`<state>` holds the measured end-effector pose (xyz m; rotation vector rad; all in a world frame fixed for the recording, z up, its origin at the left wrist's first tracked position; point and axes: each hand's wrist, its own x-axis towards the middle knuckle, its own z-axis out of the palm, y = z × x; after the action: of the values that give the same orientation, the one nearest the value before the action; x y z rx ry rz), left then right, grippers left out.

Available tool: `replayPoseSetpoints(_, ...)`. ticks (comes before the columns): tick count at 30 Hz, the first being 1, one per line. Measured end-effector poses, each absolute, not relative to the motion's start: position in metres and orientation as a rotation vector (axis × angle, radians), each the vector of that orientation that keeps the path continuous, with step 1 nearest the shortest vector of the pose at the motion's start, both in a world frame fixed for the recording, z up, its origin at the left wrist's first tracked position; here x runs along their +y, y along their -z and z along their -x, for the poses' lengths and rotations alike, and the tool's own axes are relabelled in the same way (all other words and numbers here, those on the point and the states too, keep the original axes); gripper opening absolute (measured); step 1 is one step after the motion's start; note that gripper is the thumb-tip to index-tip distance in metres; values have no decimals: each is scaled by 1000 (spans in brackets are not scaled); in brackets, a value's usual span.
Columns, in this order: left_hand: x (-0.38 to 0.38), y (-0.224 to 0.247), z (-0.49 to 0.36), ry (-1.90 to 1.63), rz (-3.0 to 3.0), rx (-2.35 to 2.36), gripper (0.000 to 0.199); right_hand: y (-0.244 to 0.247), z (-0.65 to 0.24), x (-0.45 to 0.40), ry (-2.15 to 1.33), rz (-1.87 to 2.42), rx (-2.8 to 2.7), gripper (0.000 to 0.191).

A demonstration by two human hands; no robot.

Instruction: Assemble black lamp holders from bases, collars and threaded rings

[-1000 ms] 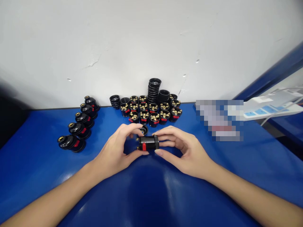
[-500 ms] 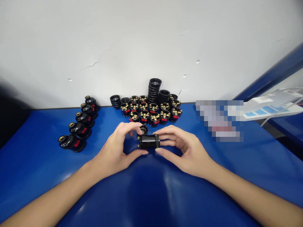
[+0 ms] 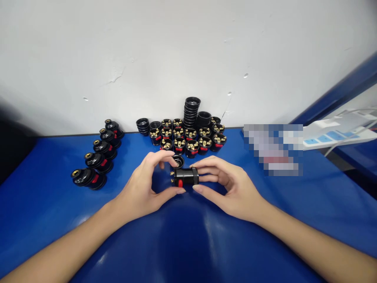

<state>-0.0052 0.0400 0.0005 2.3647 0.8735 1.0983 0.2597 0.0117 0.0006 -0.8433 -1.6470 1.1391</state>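
In the head view we see a black cylinder (image 3: 187, 175) lying sideways between our two hands, above the blue table (image 3: 179, 239). Our right hand (image 3: 232, 188) has it pinched by the collar end, the thumb below and the fingers above. Our left hand (image 3: 144, 181) is curved widely around the other end, which has small brass pins (image 3: 172, 173) and a red tab (image 3: 180, 183); whether its thumb touches, we cannot tell. Just behind is a round black cap (image 3: 179, 162), near the left index finger. Farther back stand the black sockets (image 3: 192, 147) with brass contacts, and a tall stack of rings (image 3: 191, 116). To the left, five finished-looking pieces (image 3: 103, 148) make a row.
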Motion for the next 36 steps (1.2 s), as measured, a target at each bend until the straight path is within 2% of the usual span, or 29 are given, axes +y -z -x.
replayPoseSetpoints(3, 39, -6, 6, -995, -2407, 853, 79, -1, -259, 12, -1133, 833, -1665, 35)
replayPoseSetpoints(8, 41, -11, 6, -967, -2489, 859, 31, -2, -259, 11, -1132, 828, -1667, 35)
replayPoseSetpoints(10, 42, -11, 6, -970, -2491, 859, 24, -2, -259, 11, -1129, 833, -1676, 35)
replayPoseSetpoints(12, 42, -11, 6, -989, -2480, 843, 27, -2, -259, 11, -1114, 836, -1676, 35)
replayPoseSetpoints(16, 40, -11, 5, -1052, -2469, 855, 52, -2, -259, 12, -1107, 840, -1658, 35)
replayPoseSetpoints(18, 39, -12, 5, -1039, -2462, 853, 59, -2, -259, 12, -1114, 836, -1663, 35)
replayPoseSetpoints(23, 41, -12, 4, -988, -2519, 821, 35, -3, -259, 11, -1104, 842, -1673, 34)
replayPoseSetpoints(33, 40, -11, 3, -1013, -2505, 771, 38, -4, -258, 12, -1128, 877, -1663, 31)
replayPoseSetpoints(36, 37, -14, 1, -1009, -2417, 840, 28, -3, -258, 13, -1119, 866, -1675, 39)
